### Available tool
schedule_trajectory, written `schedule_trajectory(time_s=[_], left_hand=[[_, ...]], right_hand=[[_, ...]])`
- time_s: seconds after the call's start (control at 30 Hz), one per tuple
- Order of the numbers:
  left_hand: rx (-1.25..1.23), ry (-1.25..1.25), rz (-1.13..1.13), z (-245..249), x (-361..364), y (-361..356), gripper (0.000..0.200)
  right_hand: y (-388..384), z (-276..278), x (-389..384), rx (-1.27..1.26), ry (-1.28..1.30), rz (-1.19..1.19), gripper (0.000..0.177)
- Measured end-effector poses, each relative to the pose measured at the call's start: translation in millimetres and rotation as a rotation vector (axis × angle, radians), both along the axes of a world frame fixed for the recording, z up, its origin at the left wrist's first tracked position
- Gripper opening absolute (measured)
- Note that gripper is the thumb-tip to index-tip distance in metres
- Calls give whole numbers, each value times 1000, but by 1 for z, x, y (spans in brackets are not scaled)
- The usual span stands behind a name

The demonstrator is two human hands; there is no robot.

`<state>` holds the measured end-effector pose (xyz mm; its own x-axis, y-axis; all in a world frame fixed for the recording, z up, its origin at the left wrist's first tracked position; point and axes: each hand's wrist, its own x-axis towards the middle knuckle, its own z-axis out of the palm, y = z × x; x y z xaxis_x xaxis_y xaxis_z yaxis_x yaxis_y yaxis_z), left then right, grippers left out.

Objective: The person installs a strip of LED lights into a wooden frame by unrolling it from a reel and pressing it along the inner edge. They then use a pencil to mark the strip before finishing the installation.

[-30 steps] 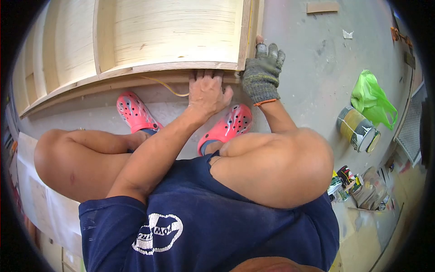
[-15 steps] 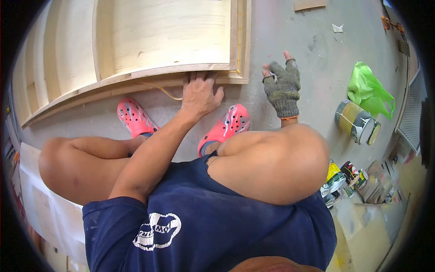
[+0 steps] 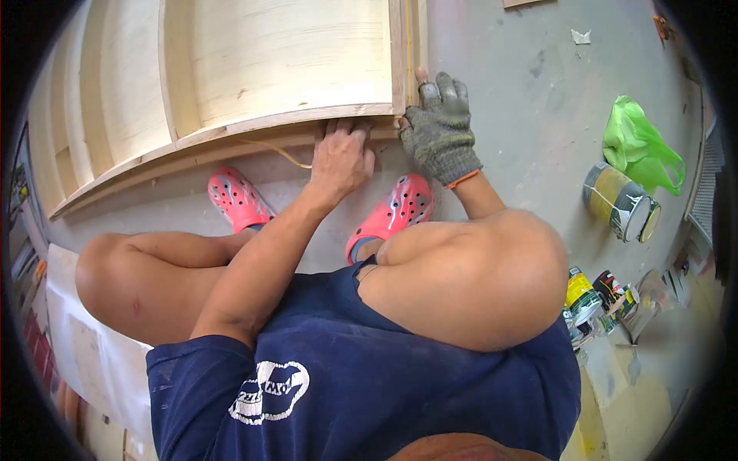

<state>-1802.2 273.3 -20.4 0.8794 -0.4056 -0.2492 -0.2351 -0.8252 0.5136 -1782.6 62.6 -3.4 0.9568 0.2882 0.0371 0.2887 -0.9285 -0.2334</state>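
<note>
A large wooden frame with a pale plywood panel (image 3: 292, 58) inside it lies in front of me. My left hand (image 3: 342, 157), bare, grips its near rail, with the fingertips hidden under the edge. Close to that hand, a thin yellow cord (image 3: 280, 154) sticks out from the gap under the rail. My right hand (image 3: 446, 131) wears a grey-green fingerless glove with an orange cuff. It rests at the frame's near right corner, thumb by the corner and index fingertip along the outer side strip, the fingers stretched out. A yellow line (image 3: 410, 54) runs along that side.
Pink clogs (image 3: 396, 207) are on my feet, right below the frame. Over to the right are a green plastic bag (image 3: 638, 146), a paint-stained can (image 3: 615, 200) and several more cans (image 3: 588, 296). A white scrap (image 3: 580, 37) lies on the grey floor.
My gloved right hand has moved left from over the floor to the frame's corner. My left hand keeps its place at the near rail. The view has shifted slightly.
</note>
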Motion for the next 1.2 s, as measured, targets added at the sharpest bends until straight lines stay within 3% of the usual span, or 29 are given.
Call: schedule_trajectory(time_s=[0.07, 0.13, 0.37, 0.47, 0.53, 0.67, 0.83, 0.9, 0.93, 1.13, 1.2], left_hand=[[8, -40, -19, 4, 1, 1, 47], [75, 158, 0, 13, 3, 2, 37], [110, 57, -32, 5, -1, 21, 38], [-9, -9, -74, 14, 5, 31, 40], [-142, -1, -72, 25, 11, 33, 41], [-134, 40, -92, 41, 18, 34, 40], [106, -15, -439, 50, 33, 50, 41], [121, 53, -480, 49, 42, 58, 43], [148, 134, -527, 49, 42, 63, 45], [173, 1, -691, 55, 54, 83, 46], [263, -148, -716, 55, 52, 85, 42]], right_hand=[[-2, 0, 3, 32, -14, 15, 24], [-3, 5, 8, 32, 48, 31, 22], [0, 9, -21, 203, -117, -57, 22], [5, 6, -47, 244, -216, -57, 20], [9, -5, -63, 464, -206, 1, 21], [19, -17, -76, 427, -218, -3, 29], [29, -18, -75, 347, -179, 12, 42], [34, -10, -67, 95, -205, -210, 47], [32, -6, -67, 74, -194, -202, 47], [38, -6, -43, -9, -66, -124, 52], [46, -1, -43, -63, -25, -134, 53]])
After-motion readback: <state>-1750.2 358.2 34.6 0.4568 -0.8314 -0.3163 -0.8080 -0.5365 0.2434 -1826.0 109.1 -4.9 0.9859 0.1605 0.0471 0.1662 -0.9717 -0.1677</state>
